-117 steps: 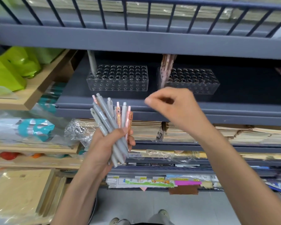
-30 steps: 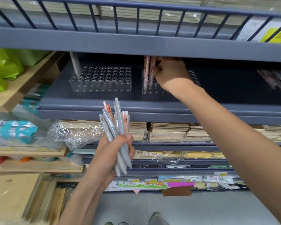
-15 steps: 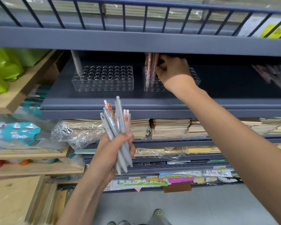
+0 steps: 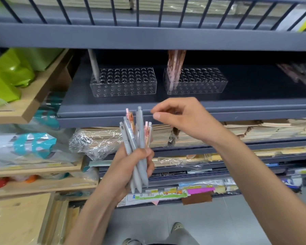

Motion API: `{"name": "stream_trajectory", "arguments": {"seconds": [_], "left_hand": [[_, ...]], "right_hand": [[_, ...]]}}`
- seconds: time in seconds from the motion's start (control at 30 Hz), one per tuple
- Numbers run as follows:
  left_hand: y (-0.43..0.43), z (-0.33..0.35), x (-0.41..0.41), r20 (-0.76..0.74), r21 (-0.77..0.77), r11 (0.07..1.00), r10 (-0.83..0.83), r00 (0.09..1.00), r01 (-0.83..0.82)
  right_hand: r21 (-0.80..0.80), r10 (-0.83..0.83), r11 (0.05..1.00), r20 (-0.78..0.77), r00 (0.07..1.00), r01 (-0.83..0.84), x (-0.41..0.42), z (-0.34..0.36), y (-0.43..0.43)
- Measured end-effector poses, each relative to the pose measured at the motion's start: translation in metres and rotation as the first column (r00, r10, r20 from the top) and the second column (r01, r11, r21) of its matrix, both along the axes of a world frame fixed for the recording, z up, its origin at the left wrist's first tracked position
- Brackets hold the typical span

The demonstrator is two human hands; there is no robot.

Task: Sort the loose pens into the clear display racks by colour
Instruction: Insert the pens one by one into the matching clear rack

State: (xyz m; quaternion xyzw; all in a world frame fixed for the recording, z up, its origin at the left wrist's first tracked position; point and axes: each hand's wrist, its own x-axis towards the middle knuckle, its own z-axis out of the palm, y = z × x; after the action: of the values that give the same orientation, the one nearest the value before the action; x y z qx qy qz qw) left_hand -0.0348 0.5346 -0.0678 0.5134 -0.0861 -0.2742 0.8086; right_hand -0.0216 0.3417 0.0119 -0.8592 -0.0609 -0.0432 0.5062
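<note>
Overhanging shelf (image 4: pixel 148 38) hides tops of pens (image 4: pixel 175 68) in R rack (image 4: pixel 201 85)

One wide-angle head camera, looking forward and down.
Close to grey shelf (image 4: pixel 254 106); left hand (image 4: pixel 131 167) and right hand (image 4: pixel 189 119) mid-frame, floor (image 4: pixel 219 227) at bottom edge.

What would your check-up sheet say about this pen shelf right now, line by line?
Surface: dark grey shelf, carrying two clear racks set apart.
Job's things: left rack holds one grey pen; right rack holds pink pens at its left end; more grey and pink ones wait in the pen bundle.
Clutter: blurred items at the shelf's right end.
Hands: left hand grips the pen bundle; right hand holds nothing, fingertips near the pen tops.
Cables: nothing seen.
Surroundings: green bags to the left; stacked notebooks on the shelf below.
</note>
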Motion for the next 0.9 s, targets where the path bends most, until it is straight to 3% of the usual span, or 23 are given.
{"name": "stream_trajectory", "arguments": {"seconds": [0.17, 0.3, 0.5, 0.67, 0.9], "left_hand": [[0.009, -0.004, -0.006, 0.008, 0.071, 0.996, -0.049, 0.999, 0.049], [0.017, -0.007, -0.010, -0.011, 0.104, 0.990, -0.100, 0.995, 0.100], [0.030, -0.008, -0.006, 0.006, 0.025, 0.995, -0.092, 0.996, 0.092], [0.043, -0.002, 0.003, 0.002, -0.051, 0.999, -0.017, 1.000, 0.017], [0.066, -0.005, 0.013, -0.120, -0.002, 0.989, 0.149, 0.981, -0.151]], "right_hand": [[0.153, 0.026, 0.988, -0.034, 0.999, -0.020, -0.009, -0.009, 0.025], [0.180, 0.005, 0.983, -0.112, 0.994, 0.015, -0.016, -0.016, 0.037], [0.340, -0.009, 0.939, -0.110, 0.994, 0.046, -0.015, -0.020, 0.040], [0.506, 0.049, 0.862, -0.054, 0.997, -0.015, 0.000, -0.023, 0.050], [0.605, 0.069, 0.796, -0.083, 0.994, -0.005, 0.024, -0.037, 0.078]]}}
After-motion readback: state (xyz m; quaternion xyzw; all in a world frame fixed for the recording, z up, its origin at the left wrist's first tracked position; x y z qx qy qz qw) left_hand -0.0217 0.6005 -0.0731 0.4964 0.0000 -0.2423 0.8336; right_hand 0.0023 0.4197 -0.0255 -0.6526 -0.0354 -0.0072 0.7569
